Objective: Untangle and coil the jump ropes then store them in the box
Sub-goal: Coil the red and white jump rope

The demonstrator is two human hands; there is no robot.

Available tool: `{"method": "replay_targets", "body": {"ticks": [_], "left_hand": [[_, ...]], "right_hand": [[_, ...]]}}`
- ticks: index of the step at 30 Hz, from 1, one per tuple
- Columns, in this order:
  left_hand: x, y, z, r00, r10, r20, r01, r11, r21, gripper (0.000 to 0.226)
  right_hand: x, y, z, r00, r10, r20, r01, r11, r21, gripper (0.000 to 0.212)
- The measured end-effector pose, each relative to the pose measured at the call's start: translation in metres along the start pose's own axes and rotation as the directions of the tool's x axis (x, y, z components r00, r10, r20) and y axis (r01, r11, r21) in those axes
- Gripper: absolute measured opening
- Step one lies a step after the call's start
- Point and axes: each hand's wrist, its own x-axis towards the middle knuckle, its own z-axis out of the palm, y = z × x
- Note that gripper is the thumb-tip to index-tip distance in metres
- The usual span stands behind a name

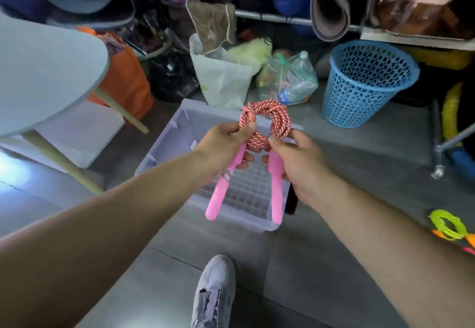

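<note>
Above the clear box (167, 142), my left hand (223, 148) and right hand (298, 166) both clench the coiled red-white jump rope (270, 117) by its pink handles (218, 194)

Materials and finishes
Braided textile cord (280, 119) between left hand (221, 145) and right hand (300, 166); glossy pink plastic handles (218, 194); translucent plastic box (164, 148) beneath; perforated blue plastic basket (359, 91) beyond right hand.

Grey tiled floor (321, 263). Clear plastic box (164, 145) stands at centre, open side up. Behind box: white bag (223, 78), clear bag of bottles (290, 81). Blue perforated basket (365, 83) further right. Yellow-green coiled rope (448, 225) at far right edge. Grey shoe (216, 291) at bottom.
</note>
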Motion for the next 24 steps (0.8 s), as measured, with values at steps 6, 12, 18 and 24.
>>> {"method": "replay_targets", "body": {"ticks": [6, 12, 18, 24], "left_hand": [[0.093, -0.060, -0.046, 0.994, -0.082, -0.072, 0.085, 0.996, 0.039, 0.049], [0.157, -0.153, -0.051, 0.968, -0.242, -0.067, 0.250, 0.957, 0.149, 0.036], [0.182, -0.215, -0.043, 0.939, -0.339, -0.061, 0.337, 0.865, 0.372, 0.026], [0.193, -0.217, -0.040, 0.913, -0.398, -0.087, 0.397, 0.822, 0.409, 0.024]], "right_hand": [[0.095, 0.042, 0.066, 0.997, 0.073, -0.035, -0.078, 0.984, -0.158, 0.011], [0.144, 0.129, 0.089, 0.951, 0.287, -0.119, -0.304, 0.937, -0.170, 0.003], [0.161, 0.201, 0.106, 0.924, 0.296, -0.242, -0.368, 0.862, -0.348, 0.012], [0.160, 0.219, 0.107, 0.912, 0.342, -0.226, -0.409, 0.730, -0.547, 0.058]]}}
